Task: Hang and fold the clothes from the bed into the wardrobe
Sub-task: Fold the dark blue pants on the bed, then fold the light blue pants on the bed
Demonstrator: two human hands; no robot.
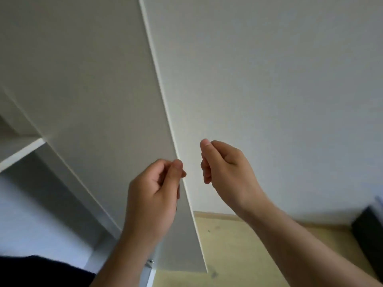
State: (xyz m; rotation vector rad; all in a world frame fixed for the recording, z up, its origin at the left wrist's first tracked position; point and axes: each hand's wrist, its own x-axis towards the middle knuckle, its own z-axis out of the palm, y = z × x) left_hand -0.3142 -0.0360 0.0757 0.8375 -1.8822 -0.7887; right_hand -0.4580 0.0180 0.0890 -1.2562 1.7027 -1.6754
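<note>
Two hands are showing, both raised in front of the open wardrobe [51,204], and neither is carrying a garment. We are noting the left hand [153,193] with its fingers curled and its fingertips lying right at the edge of the white wardrobe door [103,90]; we cannot tell whether it is pinching that edge or only hovering against it. The right hand [226,170] is clenched on nothing, just beside the door edge but apart from it.

We are judging the step in hand to be a door step, opening or closing the wardrobe between garments. No clothes and no bed are appearing in view, so the next move is calling for a turn back to the bed to fetch a garment, or a firm hold on the door if it is to be swung.

Inside the wardrobe a white shelf [22,150] is showing at the left. A plain pale wall [269,79] is filling the right side, and a light wooden floor [238,255] is lying below it. A dark object [369,228] is sitting at the right edge, too blurred to identify. Dark cloth [41,270] is crossing the bottom left corner; we cannot tell what it belongs to.
</note>
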